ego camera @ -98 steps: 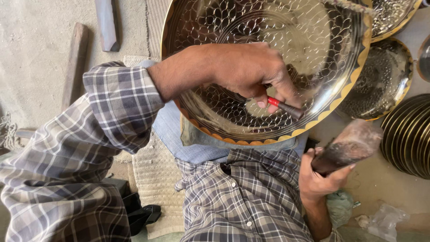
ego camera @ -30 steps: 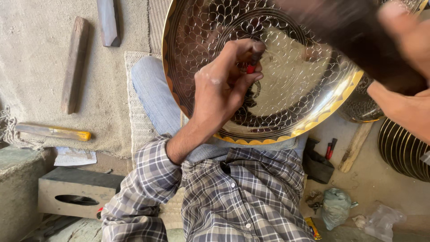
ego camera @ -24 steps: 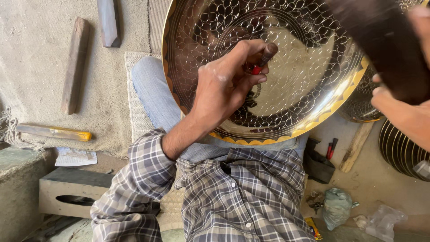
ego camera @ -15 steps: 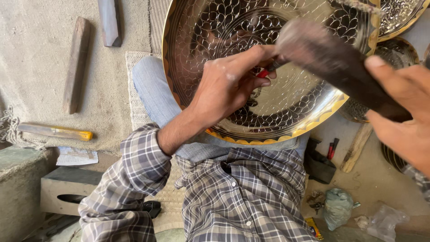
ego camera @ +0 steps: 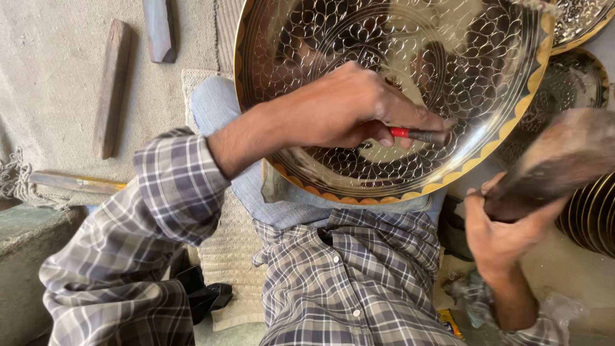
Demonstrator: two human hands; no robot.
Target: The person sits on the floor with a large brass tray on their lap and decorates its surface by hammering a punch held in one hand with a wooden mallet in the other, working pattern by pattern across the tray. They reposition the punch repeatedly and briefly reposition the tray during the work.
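A large round brass tray [ego camera: 512,122] with an engraved leaf pattern and a scalloped gold rim rests on my lap. My left hand [ego camera: 352,109] lies over its middle and grips a thin metal chisel [ego camera: 423,134] with a red band, its tip against the tray's surface. To the right of the tray, my right hand [ego camera: 506,230] holds a dark wooden mallet [ego camera: 564,157] by the handle, its head blurred and raised off the tray's rim.
More engraved brass trays [ego camera: 576,83] lie at the upper right, and a stack of plates [ego camera: 592,211] stands at the right edge. Wooden bars [ego camera: 112,86] and a tool [ego camera: 73,182] lie on the cloth at left. A woven mat [ego camera: 230,256] is under me.
My right hand has swung the mallet down from high over the tray to the right of the rim. My left hand has shifted the chisel toward the tray's right side.
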